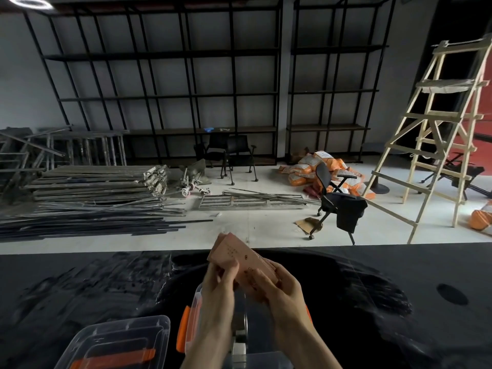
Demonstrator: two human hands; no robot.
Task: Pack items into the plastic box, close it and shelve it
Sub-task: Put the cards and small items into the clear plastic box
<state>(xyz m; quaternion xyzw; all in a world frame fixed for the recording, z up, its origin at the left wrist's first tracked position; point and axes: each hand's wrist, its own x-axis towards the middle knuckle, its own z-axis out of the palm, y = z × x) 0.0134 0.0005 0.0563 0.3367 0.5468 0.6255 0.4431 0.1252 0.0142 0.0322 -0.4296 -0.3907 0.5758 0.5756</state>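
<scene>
A stack of pink paper cards [234, 258] is held up between both hands above the black table [346, 302]. My left hand [219, 291] grips the stack's near left edge, and my right hand [282, 291] holds its right side from below. Under the hands stands the clear plastic box [195, 323] with an orange latch [182, 332] on its left wall; most of the box is hidden by my forearms. Something grey and metallic [241, 339] shows inside it. The clear lid [119, 342] with an orange handle lies flat to the left of the box.
Beyond the table's far edge lies a floor with stacked metal bars [93, 198], a black office chair [338, 203], a wooden ladder [436, 134] and orange sacks [319, 169]. Tall black shelving [173, 83] lines the back wall.
</scene>
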